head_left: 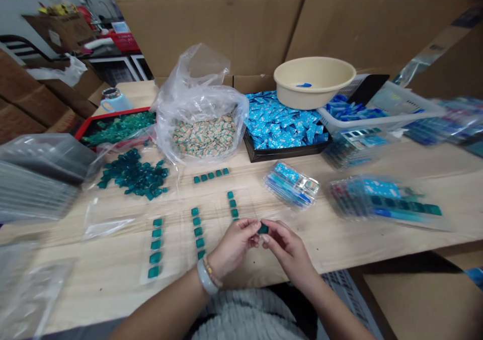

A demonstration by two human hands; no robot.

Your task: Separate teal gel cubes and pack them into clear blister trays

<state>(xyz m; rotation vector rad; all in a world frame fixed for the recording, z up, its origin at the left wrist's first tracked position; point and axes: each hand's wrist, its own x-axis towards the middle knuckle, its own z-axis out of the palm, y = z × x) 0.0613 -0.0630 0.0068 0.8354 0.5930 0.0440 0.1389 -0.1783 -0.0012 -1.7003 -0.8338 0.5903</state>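
A small dark-teal square piece (263,228) is pinched between my two hands, just above the near side of the table. My left hand (232,244), with a bangle and beads at the wrist, has its thumb and index finger closed on the left edge. Fingers and thumb of my right hand (289,247) meet the right edge. To the left, similar teal squares lie in columns, such as a near-left column (155,244) and a middle column (197,232). Another column (232,203) runs partly behind my left hand. Thin clear plastic lies under the near-left column.
Behind are a loose teal pile (132,174), a short teal row (211,175), a plastic bag of small packets (206,134), blue sachets (283,123) and a cream basin (315,83). Filled clear packs (292,184) lie right; stacked clear trays (33,179) stand left.
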